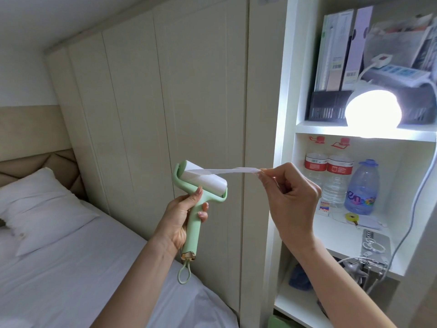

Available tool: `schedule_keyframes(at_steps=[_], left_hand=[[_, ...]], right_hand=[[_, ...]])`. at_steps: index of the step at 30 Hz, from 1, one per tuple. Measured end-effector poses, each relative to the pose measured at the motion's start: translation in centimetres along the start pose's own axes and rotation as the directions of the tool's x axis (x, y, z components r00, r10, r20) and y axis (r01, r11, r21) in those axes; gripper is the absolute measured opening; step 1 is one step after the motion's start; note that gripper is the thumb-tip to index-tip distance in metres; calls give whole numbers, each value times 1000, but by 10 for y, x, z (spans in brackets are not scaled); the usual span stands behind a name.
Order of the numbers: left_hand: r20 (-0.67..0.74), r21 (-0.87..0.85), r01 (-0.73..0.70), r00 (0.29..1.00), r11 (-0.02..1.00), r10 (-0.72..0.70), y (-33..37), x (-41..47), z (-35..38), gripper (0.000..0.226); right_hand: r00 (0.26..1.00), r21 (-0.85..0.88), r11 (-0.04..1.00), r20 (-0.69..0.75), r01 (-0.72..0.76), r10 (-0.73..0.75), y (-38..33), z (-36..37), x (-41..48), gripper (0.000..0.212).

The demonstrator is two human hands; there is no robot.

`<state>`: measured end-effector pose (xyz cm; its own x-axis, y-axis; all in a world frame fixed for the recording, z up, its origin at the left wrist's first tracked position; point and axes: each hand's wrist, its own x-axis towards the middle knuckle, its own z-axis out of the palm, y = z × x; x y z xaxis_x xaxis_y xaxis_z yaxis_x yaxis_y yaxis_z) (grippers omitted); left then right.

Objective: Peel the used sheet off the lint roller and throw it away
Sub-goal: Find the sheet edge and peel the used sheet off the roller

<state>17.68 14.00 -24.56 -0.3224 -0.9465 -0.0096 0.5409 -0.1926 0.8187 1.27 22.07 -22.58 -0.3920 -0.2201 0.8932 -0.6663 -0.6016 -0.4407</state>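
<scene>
Lint roller [201,183], 1 mint-green unit, handle wrapped by left hand [183,218] fingers, thumb up by the roll. 1 used sheet [227,172] stretches from roll to right hand [289,197], pinched betw. thumb & fingertips, still attached.

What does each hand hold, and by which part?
Left hand holds the lint roller by its green handle. Right hand pinches the free end of the used sheet.

Glaring round lamp [372,107] at right — dim, edge-warped room.
</scene>
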Motion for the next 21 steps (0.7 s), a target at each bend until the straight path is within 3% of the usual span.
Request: schedule_keyframes(at_steps=[5,11,14,21], left_hand=[[-18,-5,5,1000,1000,-6,-1,2,-2,9],[-24,-43,12,1000,999,-13,0,0,-6,8],[14,-12,1,1000,1000,0,0,-3,-4,8],[70,42,-7,998,999,4,-1,-11,1,10]], right_hand=[[997,21,999,-74,-24,25,1,-3,3,16],[967,63,984,-185,-165,174,3,-9,13,19],[960,35,975,-175,-217,220,5,-9,15,15],[926,150,920,-63,-361,373,11,-8,9,20]])
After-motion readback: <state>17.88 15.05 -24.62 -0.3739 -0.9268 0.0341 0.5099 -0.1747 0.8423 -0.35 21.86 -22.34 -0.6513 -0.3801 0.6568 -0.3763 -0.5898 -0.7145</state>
